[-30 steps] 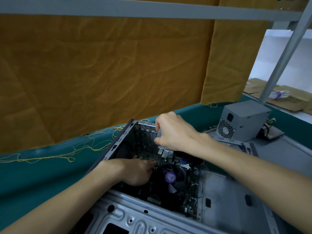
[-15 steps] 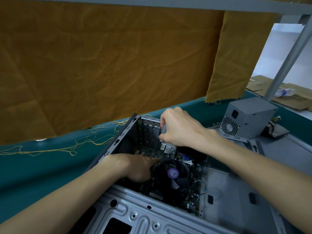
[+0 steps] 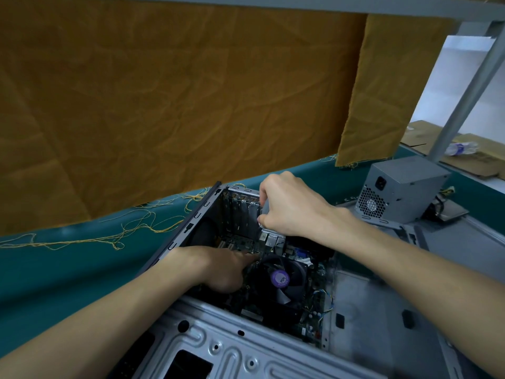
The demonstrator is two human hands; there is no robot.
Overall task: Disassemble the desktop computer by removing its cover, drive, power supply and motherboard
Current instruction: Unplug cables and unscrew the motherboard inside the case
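Inside one open case (image 3: 273, 348), left hand (image 3: 221, 269) flat on motherboard (image 3: 314, 296), right hand (image 3: 289, 206) gripping rear bracket (image 3: 265, 206)

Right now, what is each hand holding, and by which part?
Right hand grips a grey metal piece at the case's rear wall, by its top. Left hand reaches onto the motherboard; its hold is hidden.

Left hand (image 3: 222, 269) reaching forward, palm down, fingers extended, right hand (image 3: 291, 205) raised beyond it, fingers curled in a tight grip, both forearms bare
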